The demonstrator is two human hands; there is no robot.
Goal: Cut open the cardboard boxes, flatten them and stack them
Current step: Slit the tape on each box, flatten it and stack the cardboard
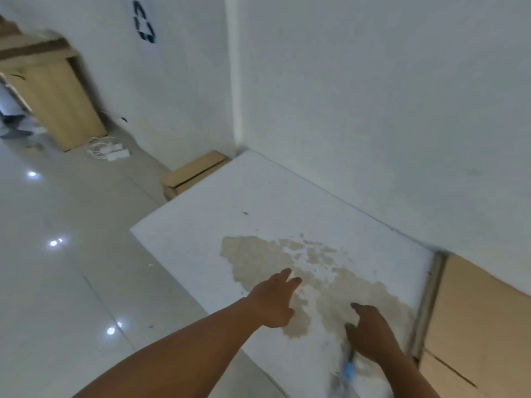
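A brown cardboard box [474, 326] stands at the right end of the white table [258, 202], touching or just beside its edge and against the wall [373, 110]; a dark seam runs across its near face. A second, low cardboard box [195, 170] lies on the floor [57, 254] at the table's far end, in the corner where the wall steps out. A tall brown carton [57, 101], blurred, stands farther off at the left along the same wall. Over the table, the left hand [274, 300] reaches forward with straight, relaxed fingers and holds nothing, above a worn tan patch [258, 254] in the white surface. The right hand [370, 331] hovers near the right-hand box, index finger and thumb spread; a blurred blue cutter [349, 366] shows just below its palm, and I cannot tell whether the hand grips it or whether it lies on the table. On the glossy tiled floor beside the tall carton sits a white power strip [115, 153] with coiled cable. A dark recycling symbol [143, 23] is on the wall above.
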